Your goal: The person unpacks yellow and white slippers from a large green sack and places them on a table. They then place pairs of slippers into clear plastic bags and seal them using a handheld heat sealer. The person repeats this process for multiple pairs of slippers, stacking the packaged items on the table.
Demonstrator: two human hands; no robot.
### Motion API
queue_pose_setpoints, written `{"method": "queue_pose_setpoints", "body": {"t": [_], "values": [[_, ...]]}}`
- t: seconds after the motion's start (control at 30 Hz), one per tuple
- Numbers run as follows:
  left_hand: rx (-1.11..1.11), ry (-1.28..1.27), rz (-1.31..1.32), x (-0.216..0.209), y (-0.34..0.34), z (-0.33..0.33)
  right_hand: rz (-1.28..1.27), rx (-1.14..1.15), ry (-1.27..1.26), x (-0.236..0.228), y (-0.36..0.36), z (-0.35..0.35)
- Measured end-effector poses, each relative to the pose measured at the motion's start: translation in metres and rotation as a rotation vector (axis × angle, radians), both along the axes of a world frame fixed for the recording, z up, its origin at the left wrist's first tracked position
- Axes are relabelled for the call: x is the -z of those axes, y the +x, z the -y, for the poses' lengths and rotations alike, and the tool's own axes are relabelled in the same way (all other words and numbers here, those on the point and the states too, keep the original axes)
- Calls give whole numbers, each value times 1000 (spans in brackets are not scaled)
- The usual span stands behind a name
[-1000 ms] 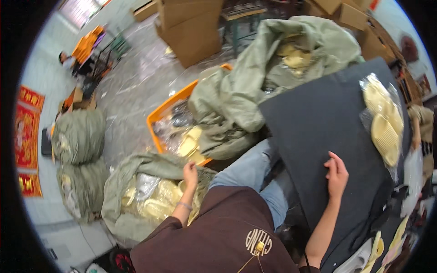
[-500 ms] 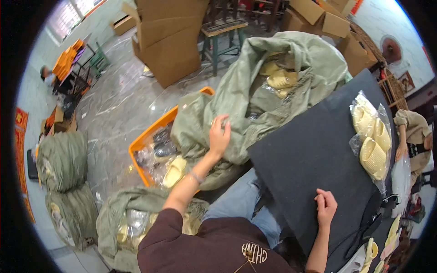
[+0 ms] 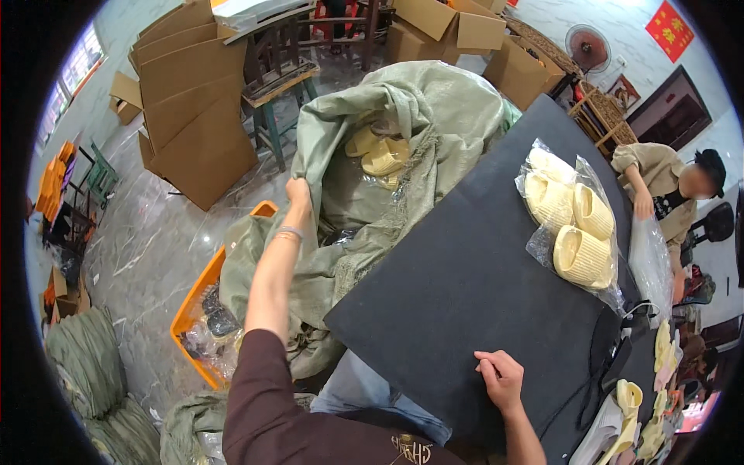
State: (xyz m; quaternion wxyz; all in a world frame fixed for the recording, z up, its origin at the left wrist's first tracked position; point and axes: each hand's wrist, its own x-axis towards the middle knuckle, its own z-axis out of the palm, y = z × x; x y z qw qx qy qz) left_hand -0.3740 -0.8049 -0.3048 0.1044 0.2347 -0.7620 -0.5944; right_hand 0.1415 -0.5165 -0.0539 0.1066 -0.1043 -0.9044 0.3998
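Note:
My left hand point(image 3: 298, 192), arm stretched forward, grips the opened edge of a large green woven sack point(image 3: 457, 101). Inside the sack's mouth lie cream ribbed slippers point(image 3: 385, 157), some in clear plastic. My right hand point(image 3: 502, 380) hovers over or rests on the black table point(image 3: 434, 287) with its fingers curled in; nothing shows in it. Farther along that table, several cream slippers point(image 3: 583, 256) are bundled in clear plastic bags.
An orange crate point(image 3: 194, 298) with plastic-wrapped items stands left of the sack. Cardboard boxes point(image 3: 198, 132) and a wooden stool point(image 3: 279, 85) are beyond. Another person point(image 3: 659, 182) sits at the table's right side, by clear plastic point(image 3: 651, 256). More slippers point(image 3: 626, 418) lie at lower right.
My left hand has reached forward and closed on the sack's edge. My right hand stays by the table, its fingers curled. The view has swung right.

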Motion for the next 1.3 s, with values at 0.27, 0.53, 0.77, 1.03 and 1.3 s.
{"method": "queue_pose_setpoints", "body": {"t": [0.27,0.53,0.77,1.03,1.3], "values": [[604,869,-347,-267,119,45,-161,-244,137,-56,-81,18],[1058,1295,-866,-318,255,133,-565,186,552,-42,-266,48],[843,1027,-1145,-288,313,203,-465,132,-143,-53,-379,-36],[356,915,-648,-288,222,283,247,-543,-449,-159,-331,15],[61,-544,-965,-246,210,95,419,-442,-884,-135,-329,-59]]}}
